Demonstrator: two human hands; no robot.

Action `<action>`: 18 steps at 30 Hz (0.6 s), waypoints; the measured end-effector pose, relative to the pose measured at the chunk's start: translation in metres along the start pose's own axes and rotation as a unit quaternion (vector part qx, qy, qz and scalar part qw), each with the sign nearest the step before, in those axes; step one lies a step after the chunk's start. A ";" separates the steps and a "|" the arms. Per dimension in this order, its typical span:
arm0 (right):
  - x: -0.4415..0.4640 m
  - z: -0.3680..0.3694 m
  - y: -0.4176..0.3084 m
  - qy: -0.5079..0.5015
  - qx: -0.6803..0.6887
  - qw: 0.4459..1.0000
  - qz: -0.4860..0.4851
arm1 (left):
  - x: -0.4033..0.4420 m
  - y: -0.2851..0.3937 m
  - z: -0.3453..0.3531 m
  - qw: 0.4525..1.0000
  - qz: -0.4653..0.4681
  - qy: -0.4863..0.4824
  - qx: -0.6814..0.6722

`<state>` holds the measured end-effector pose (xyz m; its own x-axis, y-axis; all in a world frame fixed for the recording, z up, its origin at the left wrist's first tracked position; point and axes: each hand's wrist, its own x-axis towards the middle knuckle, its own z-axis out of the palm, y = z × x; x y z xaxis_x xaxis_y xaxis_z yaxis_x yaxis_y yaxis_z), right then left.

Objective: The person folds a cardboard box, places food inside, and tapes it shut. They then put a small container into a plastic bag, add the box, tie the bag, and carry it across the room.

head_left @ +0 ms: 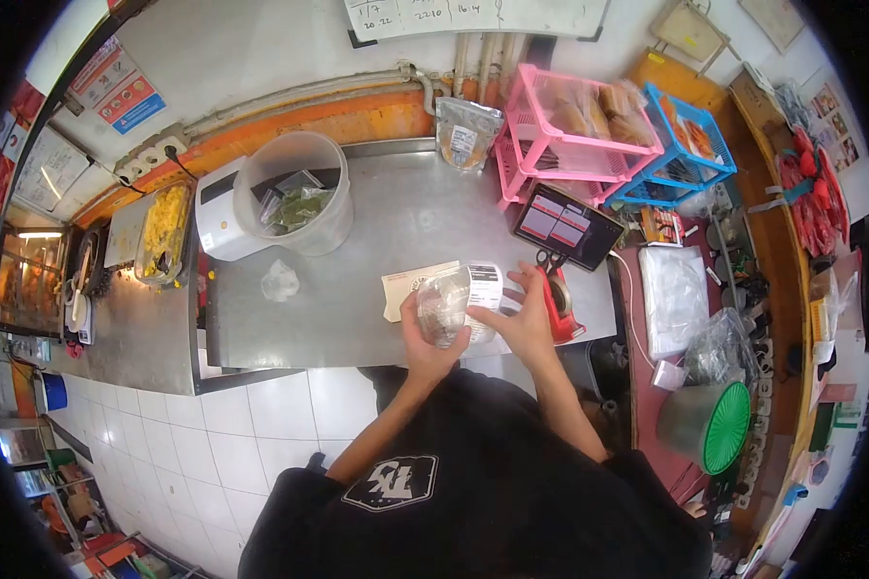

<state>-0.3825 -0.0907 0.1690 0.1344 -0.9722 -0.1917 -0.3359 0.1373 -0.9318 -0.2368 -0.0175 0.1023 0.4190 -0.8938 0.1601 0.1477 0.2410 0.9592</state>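
Note:
In front of my body I hold a clear plastic package (441, 301) above the steel counter's front edge. My left hand (429, 349) wraps its left side and bottom. A white printed slip (485, 287) lies against the package's right side. My right hand (519, 323) touches that slip with the thumb, its fingers raised and bent around the right edge. What is inside the package is hard to make out. Behind it lies a beige paper piece (396, 288) with a round print. A red tape dispenser (562, 314) stands just right of my right hand.
On the steel counter (357, 222) stand a clear tub (323, 232) with small packets, a crumpled plastic piece (280, 281), a tablet (567, 228), scissors (549, 259) and a silver pouch (466, 135). Pink (517, 154) and blue racks (714, 174) rise at the back right.

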 end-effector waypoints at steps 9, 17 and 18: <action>0.000 0.000 0.045 -0.106 0.175 0.970 0.134 | 0.001 -0.008 -0.017 0.938 -0.278 -0.010 -0.205; 0.005 -0.029 0.090 -0.090 0.219 0.967 0.096 | -0.005 -0.020 -0.039 0.944 -0.286 -0.005 -0.164; 0.013 -0.039 0.107 -0.081 0.198 0.974 0.071 | -0.005 -0.020 -0.039 0.946 -0.288 -0.008 -0.150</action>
<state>-0.4530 -0.0962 0.0785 0.2696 -0.8996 -0.3434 0.0200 0.3618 -0.9320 -0.2072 -0.0031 0.0734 0.1788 -0.9144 -0.3631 0.5966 -0.1927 0.7791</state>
